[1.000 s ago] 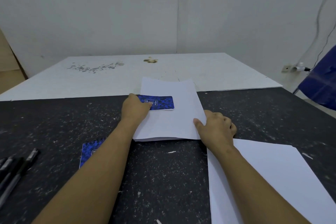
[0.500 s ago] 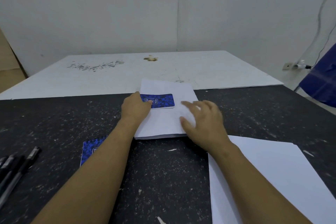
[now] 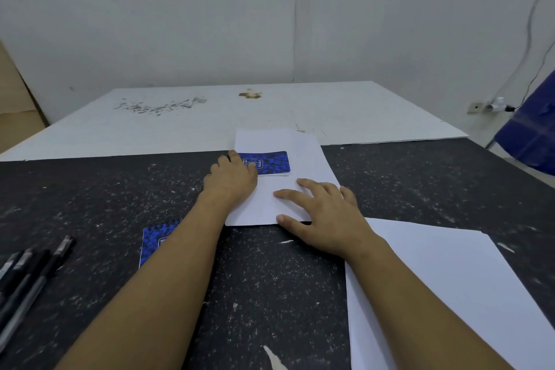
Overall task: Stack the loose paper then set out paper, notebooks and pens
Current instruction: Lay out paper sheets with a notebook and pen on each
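Black table (image 3: pixel 90 204), right hand (image 3: pixel 327 216) now flat on sheet (image 3: pixel 303 156), notebook (image 3: pixel 270 162) unmoved

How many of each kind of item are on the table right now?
Blue notebooks: 2, one on the centre paper, the other at near left
Paper piles: 2, one at centre, the other at near right
Pens: 4 that I can make out, cut off by the left frame edge
Total: 8
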